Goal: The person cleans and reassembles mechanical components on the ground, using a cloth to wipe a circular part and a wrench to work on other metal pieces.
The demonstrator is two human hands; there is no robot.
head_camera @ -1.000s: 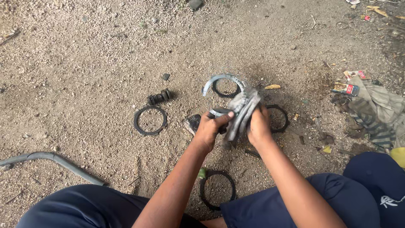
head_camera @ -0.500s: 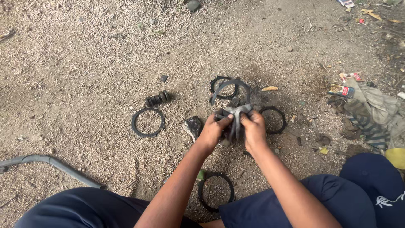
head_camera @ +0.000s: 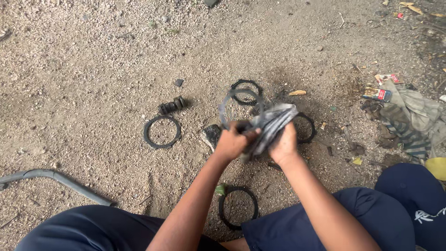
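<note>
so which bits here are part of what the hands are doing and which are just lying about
In hand:
left hand holding a thin ring
right hand gripping a grey cloth against that ring

Lying about:
black ring on the ground
ribbed spool
ring by the knees
striped rag
bent pipe

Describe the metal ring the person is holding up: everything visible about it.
The ring is a thin, flat, grey metal band, dull and dirty, seemingly whole. It stands roughly upright above the gravel, its opening facing the camera, with a black ring on the ground showing through it. The left hand pinches its lower edge, and a grey rag in the right hand wraps its lower right side.
</note>
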